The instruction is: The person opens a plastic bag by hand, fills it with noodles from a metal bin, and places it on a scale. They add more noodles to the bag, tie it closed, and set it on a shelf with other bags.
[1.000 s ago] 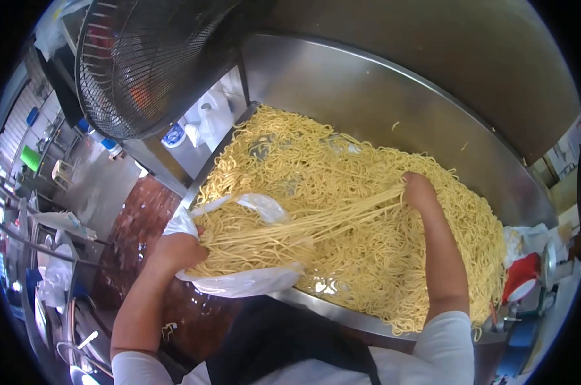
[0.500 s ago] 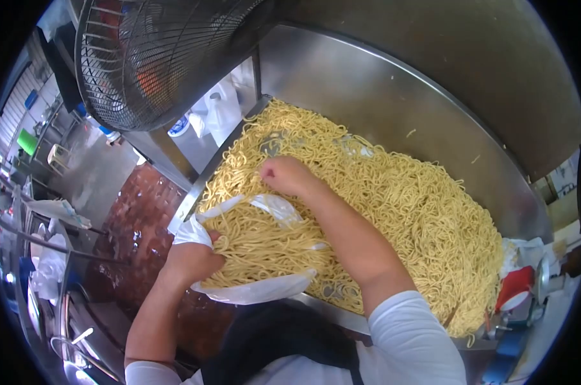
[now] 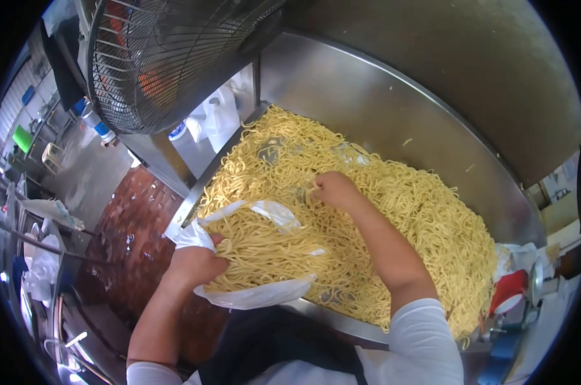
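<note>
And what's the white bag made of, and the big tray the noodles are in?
The bag looks like thin plastic: whitish, crinkled, a bit shiny. The tray seems to be smooth metal, maybe steel: grey, with soft reflections.

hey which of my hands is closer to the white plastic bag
Left. Your left hand grips the plastic bag at its left end, while your right hand is off it, over the loose noodles past its open end.

Single head-worn view, looking forward and down, close above the metal tray (image 3: 351, 328) (the wearer's forearms reaching in from below)
</note>
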A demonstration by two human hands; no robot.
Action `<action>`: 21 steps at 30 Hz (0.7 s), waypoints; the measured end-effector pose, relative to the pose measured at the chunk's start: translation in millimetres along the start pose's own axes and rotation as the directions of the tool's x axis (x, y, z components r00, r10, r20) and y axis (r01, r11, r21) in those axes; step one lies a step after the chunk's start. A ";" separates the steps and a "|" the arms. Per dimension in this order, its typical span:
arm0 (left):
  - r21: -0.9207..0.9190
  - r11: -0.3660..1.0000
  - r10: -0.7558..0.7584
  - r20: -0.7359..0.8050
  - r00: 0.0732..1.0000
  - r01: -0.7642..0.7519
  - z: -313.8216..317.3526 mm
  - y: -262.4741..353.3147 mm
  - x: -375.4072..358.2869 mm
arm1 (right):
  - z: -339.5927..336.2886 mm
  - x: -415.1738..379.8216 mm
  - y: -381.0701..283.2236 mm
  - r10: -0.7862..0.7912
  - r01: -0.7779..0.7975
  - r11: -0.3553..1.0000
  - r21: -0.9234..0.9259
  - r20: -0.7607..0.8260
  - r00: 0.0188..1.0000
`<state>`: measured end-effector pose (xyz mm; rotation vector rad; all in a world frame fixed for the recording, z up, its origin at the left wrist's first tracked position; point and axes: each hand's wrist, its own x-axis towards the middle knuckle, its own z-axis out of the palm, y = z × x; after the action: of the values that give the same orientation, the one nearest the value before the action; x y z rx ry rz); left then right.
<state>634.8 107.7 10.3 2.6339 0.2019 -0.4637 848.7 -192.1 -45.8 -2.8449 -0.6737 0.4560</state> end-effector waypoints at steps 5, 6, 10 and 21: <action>-0.022 1.000 -0.008 -0.001 1.000 0.008 2.2 0.1 -0.8 | -66.3 -16.6 -6.5 -0.057 0.141 0.871 0.470 -0.189 0.980; -0.025 0.999 -0.026 -0.013 1.000 0.026 3.1 0.2 -1.0 | -75.2 -16.9 -7.1 -0.061 0.195 0.825 0.531 -0.261 0.964; -0.030 0.997 -0.078 -0.007 0.997 0.078 -0.8 6.7 -2.0 | -96.4 -28.1 -11.4 0.115 0.139 0.667 0.732 -0.285 0.952; -0.123 0.992 -0.029 -0.211 0.977 0.002 26.1 -10.0 10.5 | -23.0 -149.1 57.9 0.309 0.231 0.560 0.796 -0.459 0.833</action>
<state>634.9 105.1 -19.4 2.5596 0.3087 -0.1668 753.2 -314.4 -0.8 -1.8789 -0.1600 -0.0916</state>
